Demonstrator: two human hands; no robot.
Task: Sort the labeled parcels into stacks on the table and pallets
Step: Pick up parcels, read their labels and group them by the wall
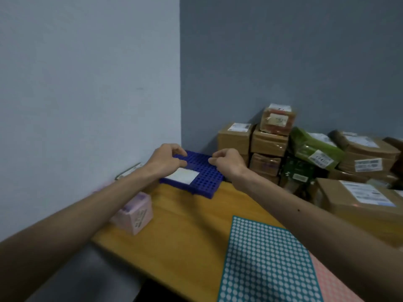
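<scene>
Too blurred to read: the white label (182, 175) on the blue parcel (205, 173). Far edge of that parcel covered by both hands. Over its far left corner, the left hand (166, 159), fingers bent down onto the dotted wrapper and gripping it. At the far right edge, the right hand (226, 160), bent the same way, fingertips pinching the wrapper. Parcel itself lying flat at the far end of the wooden table (185, 225), close to where the two walls meet.

Cut off by the bottom of the view: a teal parcel (268, 262) with white dots, flat on the near part of the table, and just right of it a pink dotted parcel (333, 284), partly behind the right forearm. At the table's left edge, partly behind the left forearm, a pale pink box (136, 212), its print unreadable. Against the left wall, a thin flat thing (128, 171), too smeared to tell what.

Beyond the table on the right: stacked brown cartons (267, 147), green bags (316, 149) leaning on them, then more labelled brown boxes (357, 197), the outermost running out of view.
</scene>
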